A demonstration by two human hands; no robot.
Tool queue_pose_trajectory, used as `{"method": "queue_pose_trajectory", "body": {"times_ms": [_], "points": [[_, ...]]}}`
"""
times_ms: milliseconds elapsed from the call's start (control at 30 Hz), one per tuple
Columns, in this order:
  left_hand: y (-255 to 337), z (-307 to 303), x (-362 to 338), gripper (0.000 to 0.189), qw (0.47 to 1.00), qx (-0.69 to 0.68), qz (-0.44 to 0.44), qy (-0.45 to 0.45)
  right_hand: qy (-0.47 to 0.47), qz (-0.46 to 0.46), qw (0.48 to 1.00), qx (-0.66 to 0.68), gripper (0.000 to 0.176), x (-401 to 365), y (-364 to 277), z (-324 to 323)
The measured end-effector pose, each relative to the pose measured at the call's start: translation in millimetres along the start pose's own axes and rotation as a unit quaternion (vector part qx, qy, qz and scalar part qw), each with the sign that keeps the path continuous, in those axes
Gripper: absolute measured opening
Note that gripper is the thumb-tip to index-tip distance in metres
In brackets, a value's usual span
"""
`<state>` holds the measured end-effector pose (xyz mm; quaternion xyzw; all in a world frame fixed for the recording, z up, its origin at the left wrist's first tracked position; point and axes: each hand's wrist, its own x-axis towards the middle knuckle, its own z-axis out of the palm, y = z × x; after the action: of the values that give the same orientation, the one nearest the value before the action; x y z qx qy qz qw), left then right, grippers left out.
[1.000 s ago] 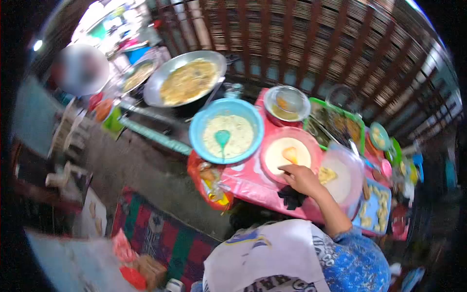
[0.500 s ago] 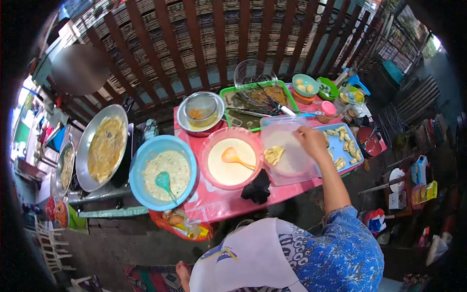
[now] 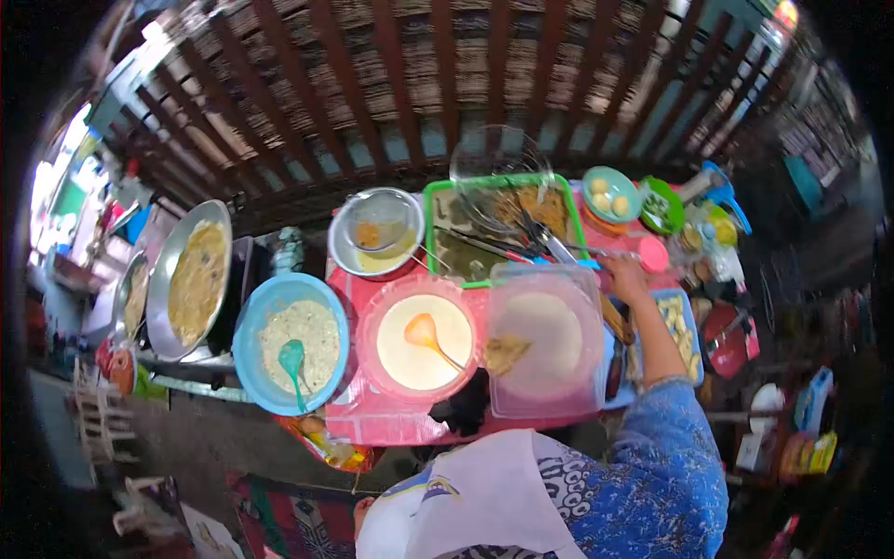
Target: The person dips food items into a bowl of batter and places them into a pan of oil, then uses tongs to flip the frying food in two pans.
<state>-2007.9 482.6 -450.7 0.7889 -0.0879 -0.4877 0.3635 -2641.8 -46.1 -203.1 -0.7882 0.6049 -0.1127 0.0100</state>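
Head view: the right hand (image 3: 626,277) is stretched to the far right of the pink-covered table (image 3: 391,424). It sits at the corner where the green tray (image 3: 438,200) meets the clear plastic tub (image 3: 507,402). The metal tongs (image 3: 549,244) lie across the tray's near right corner, their long axis running from 10 o'clock to 4 o'clock. Their 4 o'clock end is at the fingertips, so the tongs lie toward 10 o'clock from the hand. The fingers curl downward, but I cannot tell whether they are closed on the handle or only touching it. A pink cup (image 3: 653,253) stands just beside the hand at 1 o'clock, and a blue tray (image 3: 697,307) of banana pieces lies at 5 o'clock. The left hand is out of sight, so the right is the nearer.
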Motion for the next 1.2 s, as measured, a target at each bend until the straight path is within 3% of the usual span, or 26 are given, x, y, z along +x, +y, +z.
{"method": "queue_pose_trajectory", "body": {"times_ms": [67,133,167,200,233,267,333,367,433,567,633,667,767,900,1067,1133,1200], "points": [[-6,3,-11,0.012,0.998,0.02,0.019,0.054,-0.024,-0.041,0.998,-0.044,0.036,13,9,11],[-9,13,-20,0.015,0.966,0.239,-0.005,0.095,-0.05,-0.041,0.994,-0.088,0.034,20,7,14],[-12,22,-23,0.015,0.97,0.212,-0.002,0.116,-0.025,-0.084,0.987,-0.134,0.035,23,12,22],[-16,31,-25,0.017,0.984,0.102,-0.039,0.14,-0.07,-0.042,0.987,-0.14,0.033,27,15,29],[-19,40,-28,0.018,0.985,-0.006,-0.073,0.156,-0.016,-0.077,0.993,-0.091,0.032,27,28,37],[3,43,-42,0.019,0.974,-0.029,-0.181,0.131,0.033,-0.109,0.993,-0.04,0.031,28,37,43],[94,65,-90,0.018,0.979,0.001,-0.16,0.123,-0.023,-0.089,0.995,0.029,0.03,29,37,34],[110,70,-101,0.018,0.982,0.049,-0.143,0.11,-0.019,-0.1,0.994,0.03,0.03,30,36,21],[101,73,-94,0.019,0.982,0.069,-0.118,0.134,-0.124,-0.02,0.991,0.043,0.035,32,28,-7],[40,65,-45,0.017,0.978,0.068,-0.11,0.162,-0.084,-0.073,0.992,0.051,0.037,43,64,-1],[74,72,-67,0.019,0.976,0.072,-0.142,0.15,-0.102,-0.033,0.991,-0.084,0.038,48,73,-10],[93,75,-81,0.021,0.972,0.084,-0.172,0.134,-0.113,-0.04,0.987,-0.111,0.036,50,59,-28],[6,62,-23,0.028,0.976,0.124,-0.127,0.124,-0.102,-0.057,0.975,-0.19,0.031,70,61,-41],[25,74,-48,0.031,0.968,0.141,-0.146,0.15,-0.02,-0.082,0.957,-0.277,0.018,77,18,-87],[17,76,-65,0.029,0.973,0.157,-0.106,0.134,0.005,-0.001,0.953,-0.302,0.016,77,12,-129],[5,70,-64,0.028,0.98,0.136,-0.09,0.116,0.006,0.079,0.974,-0.212,0.025,66,14,-147],[-14,63,-58,0.028,0.983,0.125,-0.083,0.109,0.024,0.094,0.987,-0.131,0.031,47,-11,-164]]}}
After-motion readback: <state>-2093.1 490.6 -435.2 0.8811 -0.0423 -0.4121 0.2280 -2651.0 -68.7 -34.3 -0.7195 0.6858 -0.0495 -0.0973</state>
